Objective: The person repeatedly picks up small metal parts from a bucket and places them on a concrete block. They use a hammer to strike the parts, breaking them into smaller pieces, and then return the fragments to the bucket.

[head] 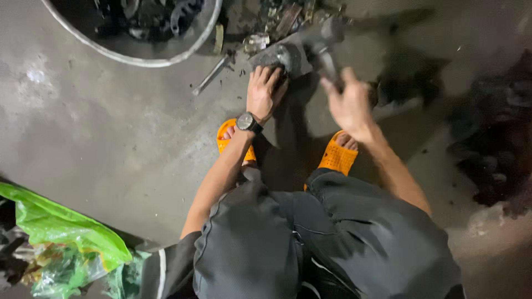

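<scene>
While the person is squatting on the grey concrete floor [111,138], the left hand [265,88] is pressing down on a dark, dirty metal part [280,56] lying on the ground just in front of the feet. Its fingers are bending over the near edge of the part and gripping it. The right hand [350,102] is closing tight around the handle of a hammer [326,47], and both are looking blurry. The hammer head is sitting just above the metal part. A black watch [248,122] is sitting on the left wrist. Two orange sandals [337,158] are showing under the arms. A long thin metal rod [211,75] is lying on the floor to the left of the part. A big round metal bowl [183,52] full of dark scrap is sitting at the top left. A green plastic bag [61,227] is lying at the bottom left.
</scene>
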